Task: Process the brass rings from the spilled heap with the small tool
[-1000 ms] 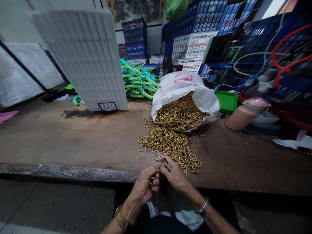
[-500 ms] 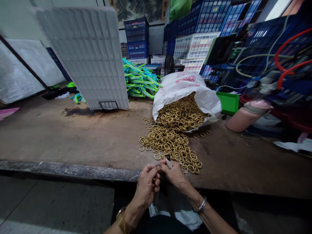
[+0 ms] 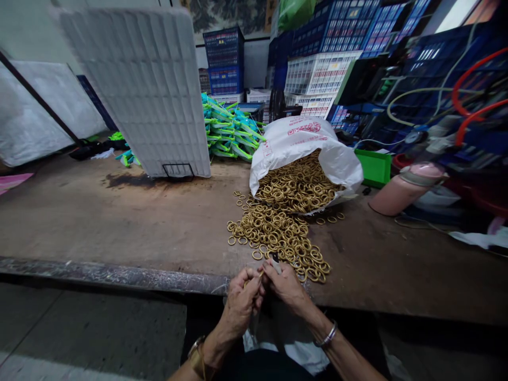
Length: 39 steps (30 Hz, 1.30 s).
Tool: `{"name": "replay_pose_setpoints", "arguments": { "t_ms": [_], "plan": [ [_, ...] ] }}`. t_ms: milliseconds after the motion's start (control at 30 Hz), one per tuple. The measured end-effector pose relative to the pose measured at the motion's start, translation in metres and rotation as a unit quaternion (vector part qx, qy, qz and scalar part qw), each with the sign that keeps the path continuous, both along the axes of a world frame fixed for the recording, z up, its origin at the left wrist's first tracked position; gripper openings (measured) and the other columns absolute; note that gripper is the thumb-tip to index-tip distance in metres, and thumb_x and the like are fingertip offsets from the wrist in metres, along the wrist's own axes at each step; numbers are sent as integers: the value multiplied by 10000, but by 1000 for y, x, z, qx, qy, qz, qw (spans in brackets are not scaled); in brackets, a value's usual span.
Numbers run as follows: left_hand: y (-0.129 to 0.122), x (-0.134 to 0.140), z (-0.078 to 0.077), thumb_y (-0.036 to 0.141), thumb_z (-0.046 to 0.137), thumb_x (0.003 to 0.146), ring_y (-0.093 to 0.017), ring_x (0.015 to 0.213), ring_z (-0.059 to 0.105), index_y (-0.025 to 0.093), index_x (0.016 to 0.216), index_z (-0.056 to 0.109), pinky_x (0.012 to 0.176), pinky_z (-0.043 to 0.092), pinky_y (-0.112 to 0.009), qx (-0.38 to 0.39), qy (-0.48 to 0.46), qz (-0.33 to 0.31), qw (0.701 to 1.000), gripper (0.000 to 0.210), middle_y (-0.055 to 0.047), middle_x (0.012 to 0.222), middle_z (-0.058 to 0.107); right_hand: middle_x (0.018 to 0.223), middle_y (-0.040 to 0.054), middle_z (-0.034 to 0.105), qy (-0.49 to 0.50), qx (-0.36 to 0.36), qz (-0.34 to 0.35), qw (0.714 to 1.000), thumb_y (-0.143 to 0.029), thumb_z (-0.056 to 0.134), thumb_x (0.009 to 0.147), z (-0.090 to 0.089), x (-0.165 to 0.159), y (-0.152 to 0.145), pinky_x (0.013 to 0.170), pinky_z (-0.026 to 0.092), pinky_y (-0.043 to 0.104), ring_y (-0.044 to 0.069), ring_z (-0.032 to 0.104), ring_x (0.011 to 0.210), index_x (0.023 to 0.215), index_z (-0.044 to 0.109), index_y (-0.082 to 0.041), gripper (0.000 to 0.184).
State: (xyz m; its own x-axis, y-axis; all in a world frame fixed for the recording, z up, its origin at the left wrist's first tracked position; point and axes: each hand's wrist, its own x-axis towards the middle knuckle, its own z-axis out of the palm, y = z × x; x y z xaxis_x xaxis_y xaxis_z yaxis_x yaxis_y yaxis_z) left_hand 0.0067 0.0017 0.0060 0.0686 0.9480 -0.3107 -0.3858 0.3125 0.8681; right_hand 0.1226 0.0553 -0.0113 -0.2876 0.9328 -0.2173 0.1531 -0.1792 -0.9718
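At the table's front edge, my left hand (image 3: 241, 299) is closed, pinching a brass-coloured ring (image 3: 261, 274) that its fingers mostly cover. My right hand (image 3: 288, 283) meets it fingertip to fingertip. Wrapped in the right fingers is a small hand tool (image 3: 277, 266) with a pale grey body and a dark end; its working tip is hidden. Just beyond both hands spreads a loose pile of brass-coloured rings (image 3: 273, 227). They spill from the mouth of a white woven sack (image 3: 293, 135) lying on its side, with many more rings inside.
A tall white ribbed panel (image 3: 138, 90) stands on the wooden table (image 3: 99, 222) at left. Behind it lie green and turquoise pieces (image 3: 230, 129). Right of the sack are a green tray (image 3: 373, 166) and a pink bottle (image 3: 407, 188). Stacked crates (image 3: 313, 74) fill the back.
Both hands have shifted slightly, and the fingertips have turned a little around the ring. The pile and sack look the same; the view has moved very slightly.
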Motion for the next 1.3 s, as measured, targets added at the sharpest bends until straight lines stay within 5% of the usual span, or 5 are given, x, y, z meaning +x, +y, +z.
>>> {"name": "replay_pose_setpoints", "arguments": {
  "t_ms": [133, 300, 933, 1133, 1300],
  "plan": [
    [0, 1, 1, 443, 559, 719, -30, 377, 348, 181, 741, 435, 350, 229, -151, -5, -10, 21, 1000, 290, 58, 572, 469, 531, -20, 486, -133, 130, 9, 982, -366, 418, 784, 4, 7, -3, 487, 298, 222, 111, 428, 497, 625, 486, -194, 243],
    [2, 1, -2, 456, 542, 730, -29, 379, 339, 184, 759, 418, 356, 238, -148, -4, 3, 29, 1000, 300, 60, 561, 460, 653, 2, 574, -278, 258, 96, 920, -100, 377, 700, 8, 8, -13, 548, 288, 229, 136, 507, 595, 750, 524, -211, 191],
    [-5, -11, 0, 458, 532, 741, -35, 377, 319, 172, 658, 431, 385, 241, -162, 51, 89, 26, 994, 314, 68, 490, 427, 674, 19, 612, -421, 251, 148, 859, -105, 408, 729, 14, -1, -12, 495, 216, 221, 125, 537, 583, 833, 515, -174, 165],
    [-21, -14, 15, 414, 562, 742, -30, 371, 359, 180, 700, 430, 359, 249, -150, 13, -52, -22, 998, 272, 55, 550, 469, 759, 55, 628, -502, 242, 107, 824, -72, 386, 750, 11, -10, 2, 514, 224, 242, 135, 553, 623, 886, 526, -166, 216],
    [-15, -17, 12, 403, 562, 747, -22, 395, 370, 165, 712, 456, 354, 245, -147, -42, -177, 22, 983, 264, 29, 646, 509, 907, 45, 593, -538, 271, 79, 794, -105, 416, 764, 6, -18, 10, 556, 274, 255, 169, 568, 717, 967, 513, -218, 252]
  ]
}}
